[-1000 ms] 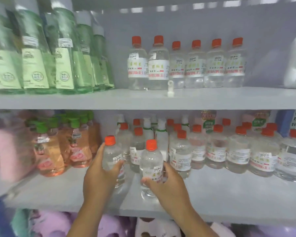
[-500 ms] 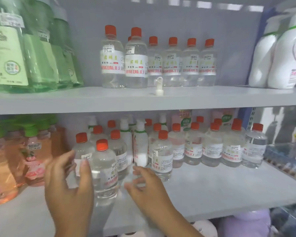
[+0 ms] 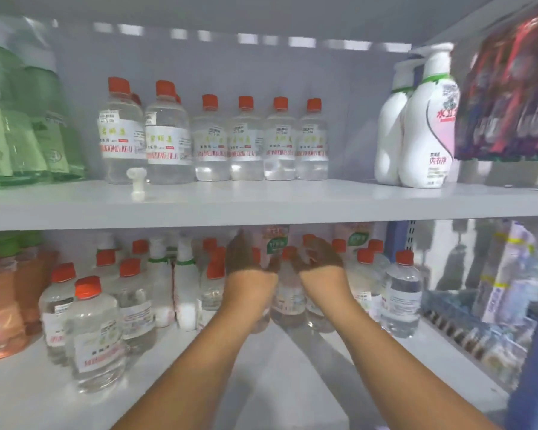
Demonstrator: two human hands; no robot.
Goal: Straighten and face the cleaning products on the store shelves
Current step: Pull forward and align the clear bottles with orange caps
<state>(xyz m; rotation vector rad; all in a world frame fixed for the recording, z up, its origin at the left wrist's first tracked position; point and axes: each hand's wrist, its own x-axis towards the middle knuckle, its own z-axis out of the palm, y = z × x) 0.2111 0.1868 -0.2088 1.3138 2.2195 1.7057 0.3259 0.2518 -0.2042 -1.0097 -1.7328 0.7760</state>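
Both hands have moved from the front bottles at the left to the back of the lower shelf point(image 3: 261, 383). The front bottles point(image 3: 97, 333) stand near the left edge. Deeper in, the left hand point(image 3: 246, 259) and right hand point(image 3: 319, 259) flank a clear bottle point(image 3: 288, 293); shadow hides whether the fingers grip it. Above, the upper shelf point(image 3: 261, 206) carries a row of red-capped bottles point(image 3: 246, 141).

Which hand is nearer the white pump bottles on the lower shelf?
Left. The left hand reaches in just right of the white pump bottles; the right hand is farther right.
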